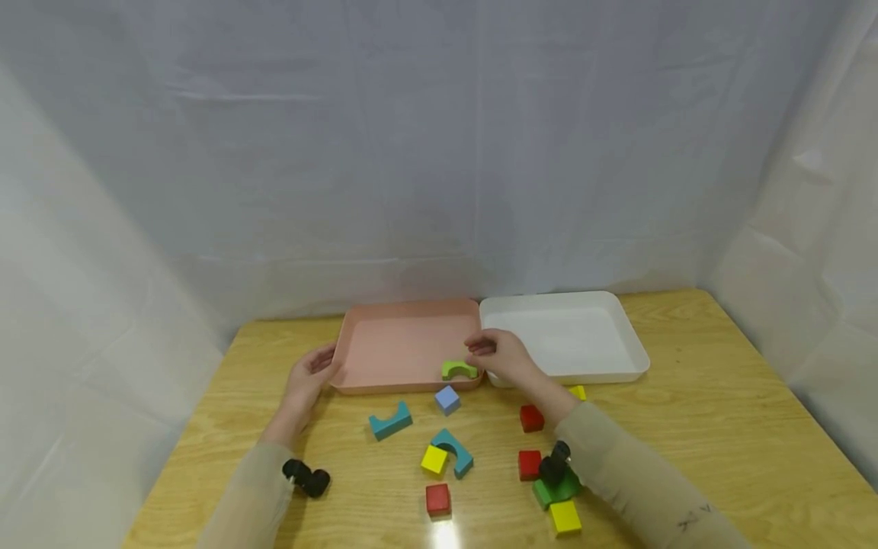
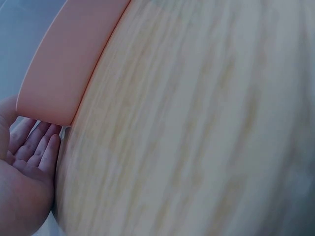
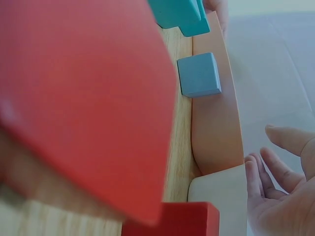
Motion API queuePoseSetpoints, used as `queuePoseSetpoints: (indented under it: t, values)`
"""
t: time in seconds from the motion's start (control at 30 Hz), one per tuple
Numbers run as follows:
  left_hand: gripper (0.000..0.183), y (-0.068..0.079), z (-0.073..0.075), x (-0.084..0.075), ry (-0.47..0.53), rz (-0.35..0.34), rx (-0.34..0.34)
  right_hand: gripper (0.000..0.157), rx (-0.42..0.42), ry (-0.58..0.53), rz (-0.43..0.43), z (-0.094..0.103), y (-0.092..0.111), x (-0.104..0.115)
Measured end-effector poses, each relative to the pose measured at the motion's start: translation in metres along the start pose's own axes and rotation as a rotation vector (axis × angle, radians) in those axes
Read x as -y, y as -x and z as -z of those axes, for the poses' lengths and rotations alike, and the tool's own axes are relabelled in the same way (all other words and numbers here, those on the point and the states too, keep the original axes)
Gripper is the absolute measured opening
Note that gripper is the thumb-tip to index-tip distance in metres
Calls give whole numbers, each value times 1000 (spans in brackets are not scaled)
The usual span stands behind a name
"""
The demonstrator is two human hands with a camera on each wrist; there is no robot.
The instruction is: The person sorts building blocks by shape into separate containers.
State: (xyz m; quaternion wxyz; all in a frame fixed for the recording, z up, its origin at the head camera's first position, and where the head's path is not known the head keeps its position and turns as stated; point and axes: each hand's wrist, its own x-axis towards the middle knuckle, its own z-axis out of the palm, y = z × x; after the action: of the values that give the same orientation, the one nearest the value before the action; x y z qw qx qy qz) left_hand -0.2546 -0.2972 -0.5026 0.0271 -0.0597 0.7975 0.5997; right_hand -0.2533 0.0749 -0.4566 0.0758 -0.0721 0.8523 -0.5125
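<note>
My left hand (image 1: 309, 385) is at the front left corner of the pink tray (image 1: 391, 343), fingers fairly straight along its outer side and thumb close to the rim. In the left wrist view, those fingers (image 2: 37, 145) partly pass out of sight behind the tray's corner. Over the place where the pink and white trays meet is my right hand (image 1: 504, 357), its thumb and fingers apart with nothing between them. Just left of its fingertips, a light green arch block (image 1: 458, 369) stands inside the pink tray, against the front wall.
The white tray (image 1: 565, 335) adjoins the pink one. In front lie a lavender cube (image 1: 448, 400), two teal arches (image 1: 391, 422), several red cubes (image 1: 437, 499), several yellow blocks (image 1: 565, 517) and a green block (image 1: 557, 490) partly hidden by the right wrist camera. Behind hangs a pale curtain (image 1: 439, 152).
</note>
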Motion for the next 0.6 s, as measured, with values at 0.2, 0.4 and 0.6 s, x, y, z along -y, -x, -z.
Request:
queuePoseSetpoints:
  t: [0.2,0.4,0.6]
  values:
    - [53,0,0,0,0,-7,8,30,4,-3,19,1,-1,-3]
    - [53,1,1,-1,3,-10,14,29,3,9,36,4,-1,-2]
    - [53,1,1,-1,10,-11,15,30,12,-20,44,9,-1,-3]
